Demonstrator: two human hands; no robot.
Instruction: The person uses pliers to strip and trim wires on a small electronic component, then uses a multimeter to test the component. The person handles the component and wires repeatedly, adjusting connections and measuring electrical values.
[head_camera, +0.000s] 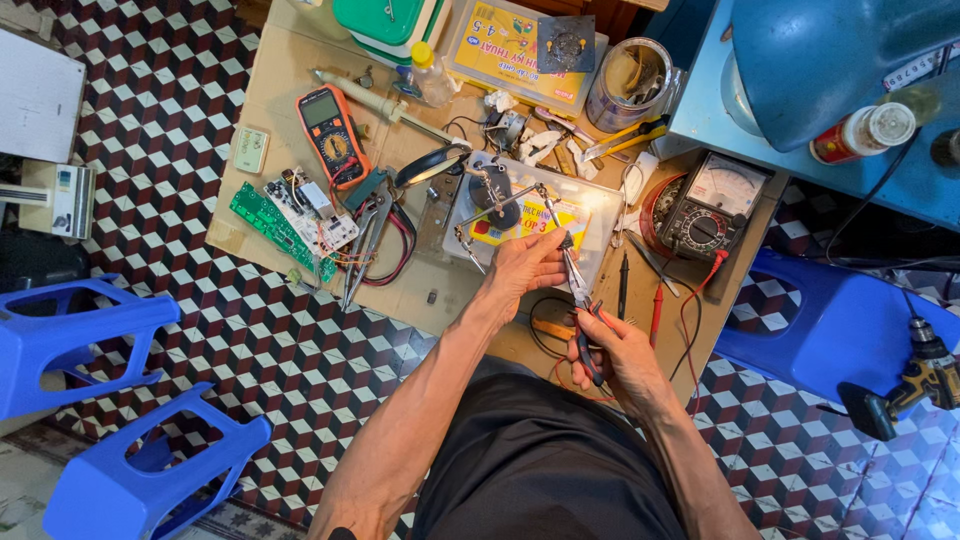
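Pliers (580, 300), long-nosed with dark handles, lie gripped in the right hand (620, 355); its fingers are wrapped tight round the handles. Tips reach toward the left hand (525, 268), whose fingers are pressed together, pinching something too small to identify, just below the helping-hands clamp stand (497, 200). Judgement: work is mid-step, piece held, not yet released. Both forearms extend forward over the table (280, 100). Orange multimeter (333, 130) and green circuit board (272, 225) lie well left.
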